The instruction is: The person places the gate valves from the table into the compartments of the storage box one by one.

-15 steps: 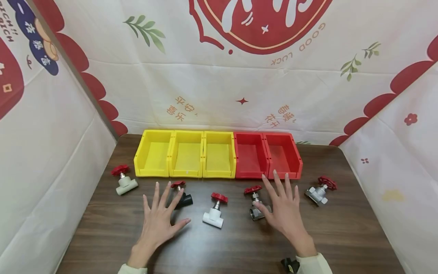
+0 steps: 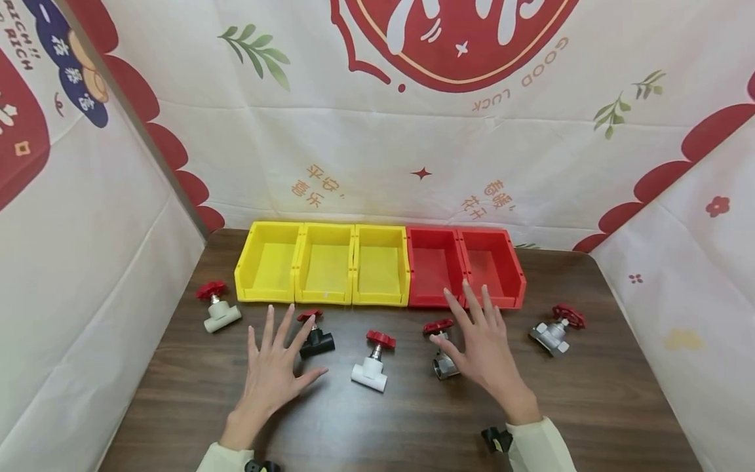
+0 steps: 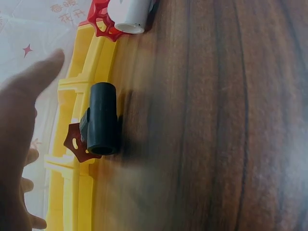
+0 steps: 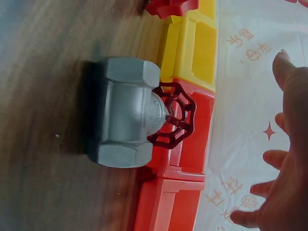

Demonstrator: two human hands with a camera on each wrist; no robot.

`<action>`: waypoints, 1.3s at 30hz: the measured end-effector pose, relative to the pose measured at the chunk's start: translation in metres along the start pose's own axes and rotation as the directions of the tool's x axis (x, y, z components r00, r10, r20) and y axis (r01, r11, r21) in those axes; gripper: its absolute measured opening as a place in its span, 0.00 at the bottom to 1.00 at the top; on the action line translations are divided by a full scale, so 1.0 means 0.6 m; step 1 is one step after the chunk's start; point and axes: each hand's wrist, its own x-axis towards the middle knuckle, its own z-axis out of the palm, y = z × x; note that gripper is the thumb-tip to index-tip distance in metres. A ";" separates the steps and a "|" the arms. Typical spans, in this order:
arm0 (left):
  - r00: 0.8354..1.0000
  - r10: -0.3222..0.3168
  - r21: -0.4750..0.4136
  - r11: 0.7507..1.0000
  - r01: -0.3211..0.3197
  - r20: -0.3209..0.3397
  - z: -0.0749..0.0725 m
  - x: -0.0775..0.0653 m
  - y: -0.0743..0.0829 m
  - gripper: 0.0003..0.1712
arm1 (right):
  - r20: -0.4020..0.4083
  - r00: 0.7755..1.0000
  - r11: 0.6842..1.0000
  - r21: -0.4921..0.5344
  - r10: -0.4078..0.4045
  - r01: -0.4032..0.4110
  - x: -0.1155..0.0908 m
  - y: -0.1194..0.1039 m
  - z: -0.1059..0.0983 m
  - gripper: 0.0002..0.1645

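Note:
My left hand (image 2: 272,373) is spread with straight fingers, holding nothing, beside a black valve (image 2: 317,345) with a red handwheel. That valve (image 3: 103,118) stands apart from the fingers in the left wrist view. Fingers spread and holding nothing, my right hand (image 2: 488,347) hovers over the right part of a silver metal valve (image 2: 445,366), partly hiding it. In the right wrist view this metal valve (image 4: 127,113) shows its dark red handwheel. Between the hands lies a white valve (image 2: 369,373). A beige valve (image 2: 222,316) lies far left, another metal valve (image 2: 551,337) far right.
Along the back of the wooden table (image 2: 377,436) stand three yellow bins (image 2: 323,296) and two red bins (image 2: 433,300) in a row. A printed white cloth (image 2: 377,151) hangs behind and at both sides.
My right hand has shifted slightly up and left, over the metal valve. The left hand stays nearly in place, with more of the black valve showing. The head view has shifted a little.

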 end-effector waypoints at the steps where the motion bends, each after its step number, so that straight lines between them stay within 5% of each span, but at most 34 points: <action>1: 1.000 -0.005 0.003 1.000 0.005 0.007 0.000 0.001 0.000 0.55 | 0.009 1.000 1.000 0.013 -0.010 0.010 0.005 -0.001 0.000 0.59; 14: 1.000 0.000 -0.086 0.996 0.002 0.029 0.014 0.005 0.008 0.53 | 0.027 0.995 0.995 0.045 -0.094 0.093 0.068 -0.007 -0.006 0.60; 29: 0.998 -0.033 -0.138 0.990 0.040 0.053 0.029 -0.003 0.014 0.50 | 0.072 0.996 0.996 0.073 -0.056 0.051 0.158 -0.008 0.030 0.56; 39: 0.997 -0.022 -0.193 0.980 0.037 0.077 0.026 -0.011 0.017 0.48 | 0.178 0.984 0.998 0.069 -0.016 0.003 0.195 -0.010 0.069 0.53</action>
